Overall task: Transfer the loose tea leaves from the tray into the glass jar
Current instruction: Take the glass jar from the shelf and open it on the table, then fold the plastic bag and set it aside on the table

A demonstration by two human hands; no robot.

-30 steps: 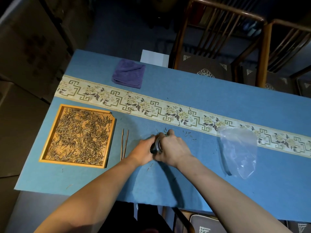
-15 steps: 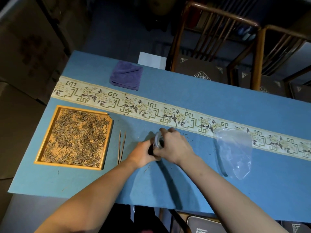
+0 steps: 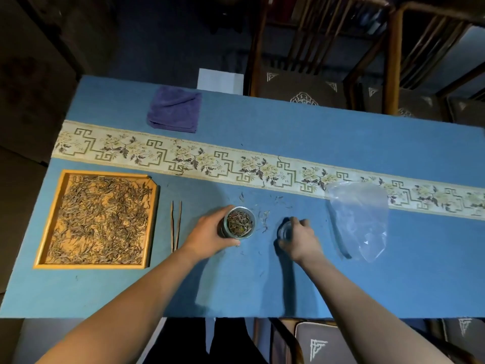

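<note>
Two hands work at the middle of the blue surface point(image 3: 262, 122). The left hand point(image 3: 210, 236) curls round the side of the jar point(image 3: 239, 222), which stands upright and uncapped with a layer of tea leaves inside. The right hand point(image 3: 299, 237) sits well apart to the jar's right, its fingers bent over a clear round lid point(image 3: 284, 231) that it holds down at the surface. Most leaves point(image 3: 99, 219) lie spread across the tray point(image 3: 49, 222), a yellow-rimmed rectangle near the surface's left edge, and none of it touches either hand. A pair of thin wooden tongs point(image 3: 175, 224) lies just beside the tray's right rim, between tray and jar. Some stray leaves point(image 3: 263, 219) are scattered on the cloth between the jar and the lid and a little beyond them. A clear plastic bag point(image 3: 359, 219) lies crumpled to the right, overlapping the edge of the patterned runner point(image 3: 183, 156) that crosses the surface. A folded purple cloth point(image 3: 174, 109) rests on the far side of the runner, and wooden chairs point(image 3: 315, 61) stand behind the surface.
</note>
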